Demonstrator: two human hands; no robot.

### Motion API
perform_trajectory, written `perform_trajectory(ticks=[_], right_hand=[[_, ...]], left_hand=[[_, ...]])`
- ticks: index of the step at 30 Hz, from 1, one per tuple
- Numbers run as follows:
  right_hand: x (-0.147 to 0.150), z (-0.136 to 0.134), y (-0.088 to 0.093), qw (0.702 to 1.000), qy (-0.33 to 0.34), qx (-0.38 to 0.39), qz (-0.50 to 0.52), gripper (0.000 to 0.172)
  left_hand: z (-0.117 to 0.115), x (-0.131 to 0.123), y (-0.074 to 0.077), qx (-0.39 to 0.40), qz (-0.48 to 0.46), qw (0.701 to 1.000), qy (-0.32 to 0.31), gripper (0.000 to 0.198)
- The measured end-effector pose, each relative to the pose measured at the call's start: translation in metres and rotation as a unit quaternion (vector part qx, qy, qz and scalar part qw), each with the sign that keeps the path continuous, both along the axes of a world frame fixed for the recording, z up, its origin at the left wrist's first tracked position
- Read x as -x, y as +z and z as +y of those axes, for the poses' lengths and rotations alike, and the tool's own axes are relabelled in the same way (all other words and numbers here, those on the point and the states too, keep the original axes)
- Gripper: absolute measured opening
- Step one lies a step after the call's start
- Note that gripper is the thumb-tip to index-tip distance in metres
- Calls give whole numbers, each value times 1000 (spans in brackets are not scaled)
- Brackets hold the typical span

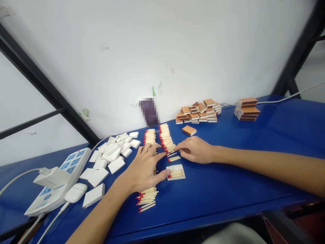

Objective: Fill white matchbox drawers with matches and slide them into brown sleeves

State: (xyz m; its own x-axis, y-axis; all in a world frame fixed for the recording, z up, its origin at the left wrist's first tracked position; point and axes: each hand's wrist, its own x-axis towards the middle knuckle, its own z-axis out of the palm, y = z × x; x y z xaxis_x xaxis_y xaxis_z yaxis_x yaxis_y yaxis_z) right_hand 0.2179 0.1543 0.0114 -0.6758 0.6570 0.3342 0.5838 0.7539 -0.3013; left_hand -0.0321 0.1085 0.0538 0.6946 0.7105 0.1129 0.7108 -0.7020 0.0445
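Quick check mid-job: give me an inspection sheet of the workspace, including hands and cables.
Surface: blue tabletop.
Job's things: matches in two rows; white tray holding some; orange matchboxes piled and stacked toward the wall; white box pieces at left.
Clutter: power strip with plugged-in adapter; rounded white device.
Hands: left hand spread, thumb at the tray's left edge; right hand fingertips at the right row's near end.
Cables: white cords at left and far right.
Surroundings: marked white wall, black frame bars.
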Motion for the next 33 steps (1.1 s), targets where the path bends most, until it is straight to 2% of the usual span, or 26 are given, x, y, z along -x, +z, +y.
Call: perform_trajectory(ticks=[12, 26, 33], right_hand=[[-1, 0, -1, 999, 30, -21, 6, 29], [0, 0, 0, 1000, -7, -19, -7, 25], [2, -2, 4, 999, -47, 4, -23, 14]], left_hand=[[0, -5, 0, 15, 15, 1000, 4, 58], [-1, -7, 0, 11, 15, 1000, 3, 60], [-1, -5, -1, 9, 19, 1000, 1, 60]])
